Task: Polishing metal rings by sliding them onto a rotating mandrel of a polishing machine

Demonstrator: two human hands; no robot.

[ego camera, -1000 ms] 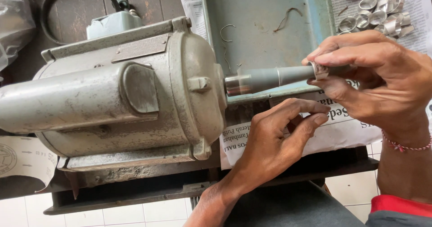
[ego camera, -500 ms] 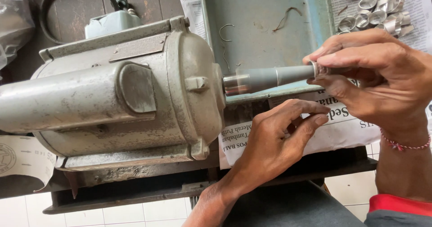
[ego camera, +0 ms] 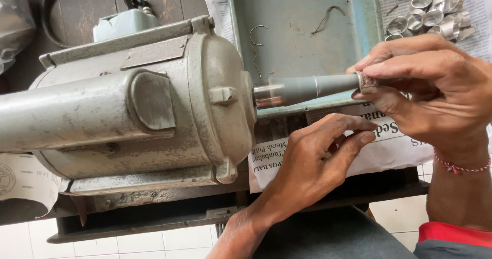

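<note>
The right hand [ego camera: 435,90] has its grip pinched on a small metal ring [ego camera: 367,80], held at the right tip of the grey spindle [ego camera: 307,88] that juts from the big grey motor [ego camera: 128,110]. The left hand [ego camera: 318,161], fingers curled loosely on nothing, rests on newspaper [ego camera: 389,146] below the spindle. More rings [ego camera: 430,15] lie far right.

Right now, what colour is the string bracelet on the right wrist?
Red with white flecks; the thin string bracelet shows best in the head view, below the right hand.
</note>
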